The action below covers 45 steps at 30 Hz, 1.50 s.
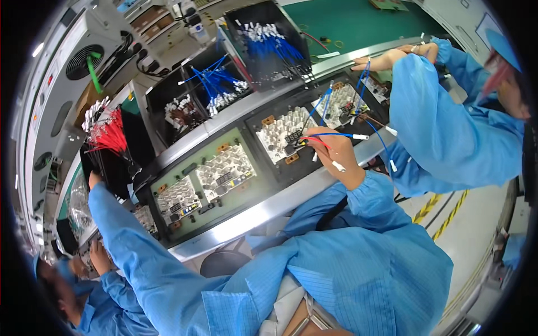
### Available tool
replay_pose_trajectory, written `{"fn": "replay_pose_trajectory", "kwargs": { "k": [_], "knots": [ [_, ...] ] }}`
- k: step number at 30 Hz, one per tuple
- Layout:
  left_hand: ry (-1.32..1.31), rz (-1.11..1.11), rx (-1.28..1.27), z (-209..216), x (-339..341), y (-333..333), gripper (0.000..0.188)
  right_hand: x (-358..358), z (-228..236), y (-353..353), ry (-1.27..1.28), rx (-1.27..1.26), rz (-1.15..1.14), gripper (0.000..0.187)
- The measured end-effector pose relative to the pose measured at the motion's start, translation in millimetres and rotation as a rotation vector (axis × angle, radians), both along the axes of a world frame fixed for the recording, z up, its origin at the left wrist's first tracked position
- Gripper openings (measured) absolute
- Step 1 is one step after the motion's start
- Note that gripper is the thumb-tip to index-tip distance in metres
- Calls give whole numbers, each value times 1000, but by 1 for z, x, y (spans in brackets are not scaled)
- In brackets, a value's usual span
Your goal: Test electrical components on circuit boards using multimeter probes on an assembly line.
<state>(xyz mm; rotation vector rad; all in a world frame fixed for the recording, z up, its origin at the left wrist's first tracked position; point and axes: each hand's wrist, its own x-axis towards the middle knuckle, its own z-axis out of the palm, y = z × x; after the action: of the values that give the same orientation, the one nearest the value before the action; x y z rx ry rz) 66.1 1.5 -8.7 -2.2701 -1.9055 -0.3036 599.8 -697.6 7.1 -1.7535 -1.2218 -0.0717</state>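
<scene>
My right hand (340,159) is closed in a pinch over the conveyor. A blue wire (336,134) with a white connector and a red wire (321,141) stick out of its fingers. Just left of those fingertips lies a white circuit board (276,135) with a dark digit display, set in a black carrier. My left arm stretches far left, and my left hand (94,180) is at the near side of a black bin (137,137). Its fingers are mostly hidden. Red wires (107,133) with white ends stand bunched in that bin.
More black bins hold blue wires (269,42) and brown wires (179,112) behind the metal rail (224,112). Another carrier (246,162) holds two boards. A co-worker's sleeve (448,129) and hands are close on the right; another person's hand (100,257) works at lower left.
</scene>
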Motion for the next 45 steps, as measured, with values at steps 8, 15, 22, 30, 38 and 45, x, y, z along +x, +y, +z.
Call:
{"fn": "replay_pose_trajectory", "kwargs": {
  "k": [8,15,22,30,38,45],
  "knots": [
    [93,-95,28,47,-16,-36,36,-4,-2,-17,145,-25,21,30],
    [-377,27,324,74,-46,-31,24,-12,-15,-46,302,9,14,45],
    [-528,-17,620,129,-23,-89,27,-35,-36,-77,-127,94,244,9],
    [-1050,-404,643,180,57,-225,16,-73,-46,-55,-65,166,814,13],
    [-1417,-771,316,134,178,-432,13,-99,13,-7,93,265,783,18],
    [-1470,-886,-152,40,273,-605,17,-110,26,0,391,31,655,35]
  ]
}}
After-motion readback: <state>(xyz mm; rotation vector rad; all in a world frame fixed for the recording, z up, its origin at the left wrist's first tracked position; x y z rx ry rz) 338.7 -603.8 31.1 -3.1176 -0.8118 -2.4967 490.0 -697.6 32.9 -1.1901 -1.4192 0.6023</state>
